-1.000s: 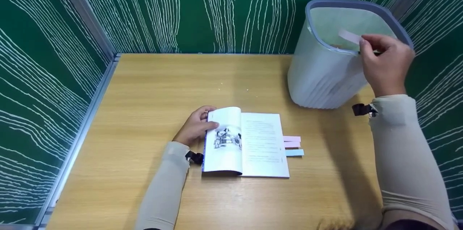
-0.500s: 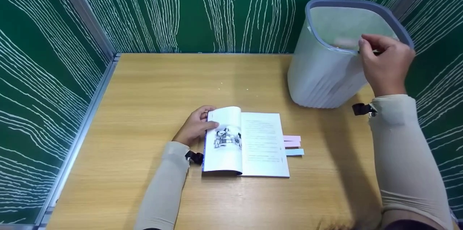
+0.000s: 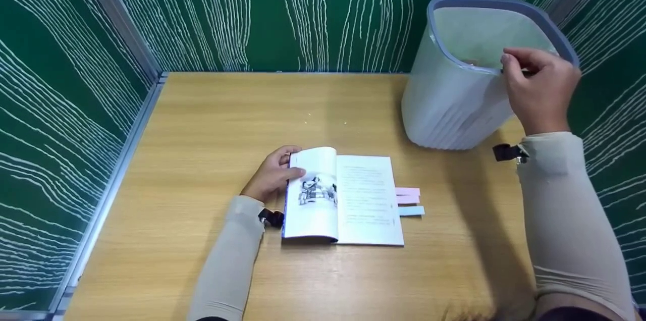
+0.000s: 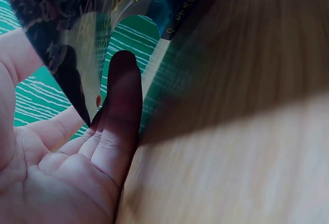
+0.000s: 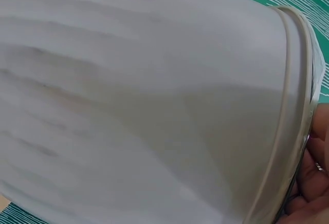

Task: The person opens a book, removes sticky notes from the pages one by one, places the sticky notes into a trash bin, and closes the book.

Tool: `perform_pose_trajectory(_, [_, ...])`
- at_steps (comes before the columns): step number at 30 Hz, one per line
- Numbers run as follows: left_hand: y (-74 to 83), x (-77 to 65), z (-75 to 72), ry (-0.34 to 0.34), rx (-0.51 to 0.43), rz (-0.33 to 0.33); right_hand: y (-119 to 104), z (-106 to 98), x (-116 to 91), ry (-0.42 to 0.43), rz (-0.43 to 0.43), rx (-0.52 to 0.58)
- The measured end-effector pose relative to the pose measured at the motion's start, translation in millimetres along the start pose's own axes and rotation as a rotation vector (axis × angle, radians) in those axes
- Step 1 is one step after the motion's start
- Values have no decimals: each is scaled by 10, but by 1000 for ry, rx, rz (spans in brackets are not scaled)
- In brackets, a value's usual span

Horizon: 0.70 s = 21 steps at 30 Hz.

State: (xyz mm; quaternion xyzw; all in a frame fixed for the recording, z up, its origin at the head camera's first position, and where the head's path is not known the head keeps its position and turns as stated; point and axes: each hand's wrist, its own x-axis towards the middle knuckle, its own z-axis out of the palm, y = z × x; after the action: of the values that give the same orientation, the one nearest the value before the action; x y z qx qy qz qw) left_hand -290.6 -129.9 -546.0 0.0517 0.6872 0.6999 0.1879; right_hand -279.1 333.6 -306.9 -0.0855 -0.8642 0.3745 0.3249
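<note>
In the head view, a book point(image 3: 366, 210) is seen lying spread near the middle of the surface point(image 3: 217, 124), its left side raised and gripped by the left hand point(image 3: 272, 175), the thumb laid on the page and the other fingers partly hidden behind the cover. The left page is filled partly by a black-and-white illustration point(image 3: 317, 191); text is printed on the right page. Beyond its right edge, two pink strips point(image 3: 409, 199) and a blue strip point(image 3: 412, 211) are exposed. A tall pale bin point(image 3: 449, 114) with a blue-grey rim is placed at the surface's far right corner. The right hand point(image 3: 544, 91) is held at the bin's rim, its fingers curled, thumb and forefinger closed against each other; whether the rim is touched cannot be told. In the left wrist view, a finger is seen beneath the lifted dark cover. Small pale specks point(image 3: 345, 123) are scattered between book and far edge. The far and left edges are bordered by green walls point(image 3: 348, 13) marked with white lines.
</note>
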Motion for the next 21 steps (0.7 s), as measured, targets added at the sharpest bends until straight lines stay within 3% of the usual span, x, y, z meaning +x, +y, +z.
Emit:
perform_pose_trajectory(6, [-7,3,-11,3,-1,-2,-46,9,-116,82,-122,45])
perform_pose_trajectory(13, [-8,-7,-18,3,4,-21,-106,54,-280,147,-330,152])
perform_pose_trajectory(16, [-16,0,-21,0,-3,-14,-117,98,-391,153,-396,191])
perform_pose_trajectory(21, [-26,10,-15,-6,-12,-4,-68,232,-608,120,-429,250])
